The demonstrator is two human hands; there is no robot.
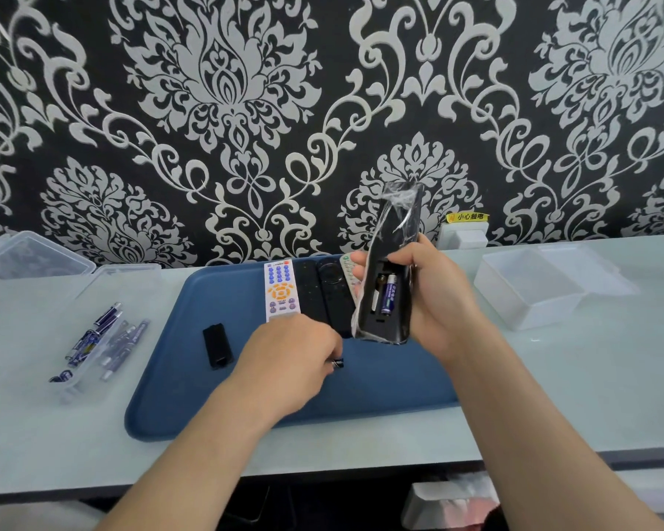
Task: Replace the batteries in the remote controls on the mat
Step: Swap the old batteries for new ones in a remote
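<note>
My right hand [434,297] grips the black remote [393,239], sleeved in plastic film [399,197], above the mat [380,377] at one o'clock, with one cell [388,295] seated in its open bay. My left hand [292,362] pinches a loose battery [338,363]. I judge the remote light and rigid and the film slippery, so I grip the side edges.

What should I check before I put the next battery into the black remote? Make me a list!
1. The remote sits steady in the right hand: ok.
2. The cover is off, on the mat: ok.
3. A slot is empty beside the fitted battery: ok.
4. The left hand pinches a loose battery: ok.
5. The loose battery is fresh: cannot tell.
6. Its plus end faces correctly: cannot tell.
</note>
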